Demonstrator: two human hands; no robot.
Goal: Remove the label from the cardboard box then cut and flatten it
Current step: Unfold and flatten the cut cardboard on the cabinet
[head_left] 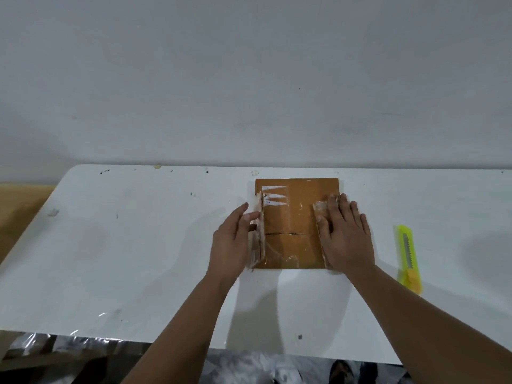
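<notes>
The cardboard box (291, 231) lies flat on the white tabletop (138, 245), near its far edge. White label remnants (274, 195) cling to its far-left corner. The left hand (232, 242), fingers extended, touches the raised left flap (257, 234). The right hand (345, 236), spread flat, presses the right flap down. A yellow utility knife (409, 259) lies to the right, apart from the box.
</notes>
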